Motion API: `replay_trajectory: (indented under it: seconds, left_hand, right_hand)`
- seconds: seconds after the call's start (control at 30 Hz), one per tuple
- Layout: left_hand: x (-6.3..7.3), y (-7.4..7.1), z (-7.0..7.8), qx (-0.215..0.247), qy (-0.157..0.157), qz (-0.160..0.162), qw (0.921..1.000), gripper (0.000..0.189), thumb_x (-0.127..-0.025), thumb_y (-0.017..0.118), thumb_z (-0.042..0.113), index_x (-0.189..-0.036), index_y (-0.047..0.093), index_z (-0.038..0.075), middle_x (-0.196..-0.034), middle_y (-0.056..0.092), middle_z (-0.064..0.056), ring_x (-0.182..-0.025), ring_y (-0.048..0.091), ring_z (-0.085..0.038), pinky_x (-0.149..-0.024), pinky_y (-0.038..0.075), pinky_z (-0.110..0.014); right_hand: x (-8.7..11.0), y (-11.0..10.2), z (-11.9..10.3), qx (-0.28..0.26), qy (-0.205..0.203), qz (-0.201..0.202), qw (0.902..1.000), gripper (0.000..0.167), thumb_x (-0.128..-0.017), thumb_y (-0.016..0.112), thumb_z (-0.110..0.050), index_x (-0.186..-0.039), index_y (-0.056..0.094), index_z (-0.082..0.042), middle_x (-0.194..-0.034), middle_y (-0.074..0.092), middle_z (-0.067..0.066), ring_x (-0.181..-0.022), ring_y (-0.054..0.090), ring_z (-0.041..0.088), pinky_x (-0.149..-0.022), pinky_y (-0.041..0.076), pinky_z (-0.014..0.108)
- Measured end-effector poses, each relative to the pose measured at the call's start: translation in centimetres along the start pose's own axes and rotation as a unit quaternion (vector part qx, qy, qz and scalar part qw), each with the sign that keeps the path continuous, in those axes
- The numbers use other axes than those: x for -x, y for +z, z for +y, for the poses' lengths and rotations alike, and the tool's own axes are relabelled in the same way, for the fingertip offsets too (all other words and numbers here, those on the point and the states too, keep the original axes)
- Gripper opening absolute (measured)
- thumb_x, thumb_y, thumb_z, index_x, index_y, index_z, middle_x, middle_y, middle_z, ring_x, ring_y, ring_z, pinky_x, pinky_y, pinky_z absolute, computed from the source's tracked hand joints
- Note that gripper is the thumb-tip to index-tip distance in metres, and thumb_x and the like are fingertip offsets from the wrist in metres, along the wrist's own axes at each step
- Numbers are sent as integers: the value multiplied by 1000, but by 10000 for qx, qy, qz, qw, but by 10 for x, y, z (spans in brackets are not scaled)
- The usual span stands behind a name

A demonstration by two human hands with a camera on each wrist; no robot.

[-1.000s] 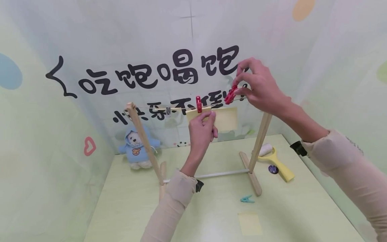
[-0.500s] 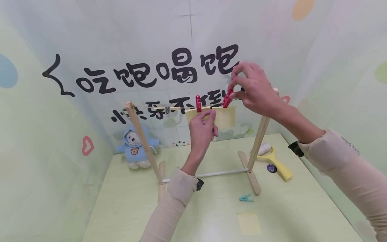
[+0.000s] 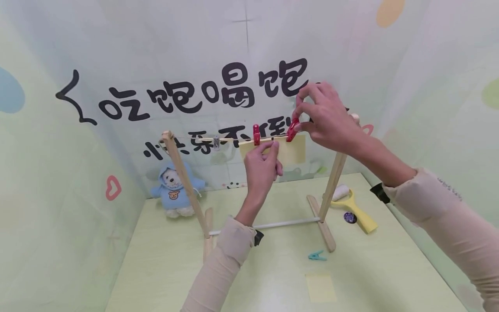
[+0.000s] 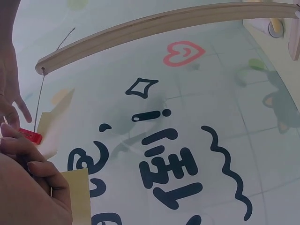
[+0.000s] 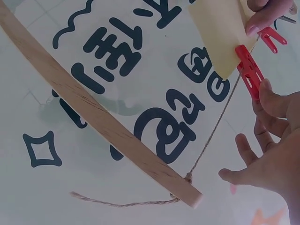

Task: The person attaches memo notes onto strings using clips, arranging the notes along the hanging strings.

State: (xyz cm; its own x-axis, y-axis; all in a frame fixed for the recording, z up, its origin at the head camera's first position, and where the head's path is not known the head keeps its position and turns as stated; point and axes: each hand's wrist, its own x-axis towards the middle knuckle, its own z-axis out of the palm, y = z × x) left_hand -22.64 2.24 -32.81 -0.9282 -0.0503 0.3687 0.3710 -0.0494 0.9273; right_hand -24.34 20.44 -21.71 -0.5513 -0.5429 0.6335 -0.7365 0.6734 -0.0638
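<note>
At the string [image 5: 211, 133] of a small wooden rack, my left hand [image 3: 262, 169] pinches a pale yellow sticky note [image 3: 295, 149] by its upper edge. My right hand [image 3: 325, 112] pinches a red clothespin [image 3: 292, 130] between thumb and fingers. In the right wrist view, that clothespin's tip [image 5: 242, 50] overlaps the note's edge at the string. A second red clothespin [image 3: 256, 135] stands upright on the string just above my left hand, with yellow paper [image 3: 244, 149] below it. Part of the paper is hidden behind my left fingers.
Farther left on the string hangs a grey clip [image 3: 216, 143]. A teal clothespin [image 3: 317, 255] and a yellow note [image 3: 321, 287] lie on the table [image 3: 163, 268]. A plush bear [image 3: 176, 193] sits back left; a yellow-handled roller [image 3: 364, 216] and a dark round disc [image 3: 350, 217] lie right.
My right hand has moved slightly left and down, bringing the red clothespin from above the string to the note's upper right edge. My left hand keeps its pinch in nearly the same place.
</note>
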Motion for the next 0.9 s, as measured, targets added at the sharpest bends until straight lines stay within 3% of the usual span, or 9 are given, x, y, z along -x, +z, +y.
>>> replay_trajectory:
  seconds: [0.13, 0.27, 0.53, 0.63, 0.8, 0.9]
  left_hand:
    - [0, 0, 1, -95, 80, 3, 9999, 27, -112, 66, 14, -124, 75, -7, -50, 56, 7, -37, 47, -6, -39, 28, -18]
    - [0, -1, 1, -157, 126, 10, 9998, 26, -112, 66, 14, -123, 75, -8, -50, 56, 8, -37, 47, -5, -39, 29, -18]
    - [0, 2, -2, -101, 23, -3, 9999, 26, -112, 65, 15, -121, 75, -7, -50, 56, 7, -37, 48, -8, -40, 30, -18]
    - [0, 3, -4, -102, 51, -44, 9999, 26, -113, 65, 16, -122, 74, -7, -50, 57, 8, -37, 47, -5, -40, 30, -18]
    - [1, 4, -6, -127, 127, -96, 9998, 30, -113, 64, 18, -126, 72, -8, -52, 58, 9, -37, 47, -4, -40, 32, -17]
    - [4, 2, -10, -93, 55, -85, 9999, 31, -113, 64, 19, -128, 71, -7, -52, 58, 8, -38, 46, -4, -40, 32, -17]
  right_hand:
    - [0, -1, -3, -27, 36, -113, 9999, 13, -88, 88, 4, -97, 79, 4, -120, 60, 23, -127, 48, 47, -122, 28, 63]
    - [0, -5, -5, -133, 260, -337, 9990, 17, -89, 89, 1, -102, 80, 4, -123, 58, 23, -134, 46, 48, -133, 14, 68]
    - [7, -5, -3, -505, 476, -386, 9968, 33, -89, 91, -4, -118, 80, 5, -129, 59, 23, -140, 47, 47, -133, 2, 73]
    - [14, -5, 0, -532, 442, -110, 9975, 38, -91, 89, -4, -125, 76, 4, -134, 60, 26, -141, 48, 48, -132, 3, 75]
    - [36, -10, 0, -482, 331, 718, 9957, 34, -94, 84, 2, -126, 74, 5, -134, 62, 29, -136, 52, 50, -132, 9, 74]
    - [57, -15, -2, -523, 419, 1113, 9915, 32, -94, 82, 7, -125, 74, 7, -134, 62, 29, -136, 53, 47, -132, 28, 49]
